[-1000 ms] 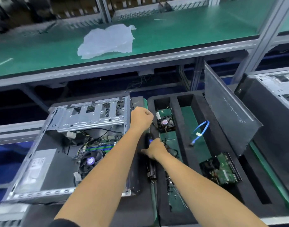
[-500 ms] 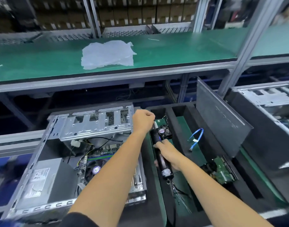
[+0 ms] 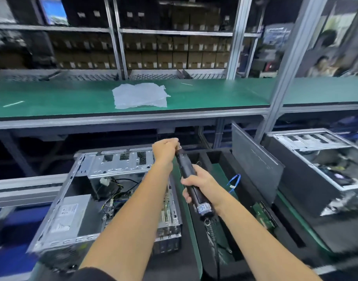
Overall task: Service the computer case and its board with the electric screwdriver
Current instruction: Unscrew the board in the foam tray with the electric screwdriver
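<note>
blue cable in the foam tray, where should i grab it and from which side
Take the blue cable at the raised bend of its loop, coming straight down from above. It lies in a narrow tray slot with the leaning grey panel close on its right, so a sideways approach looks blocked. Fingers pinch across the thin strand. Its connector ends are too blurred to judge.

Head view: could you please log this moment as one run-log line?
right hand: grips electric screwdriver | left hand: fist at its tip | computer case: open | board: untouched
</note>
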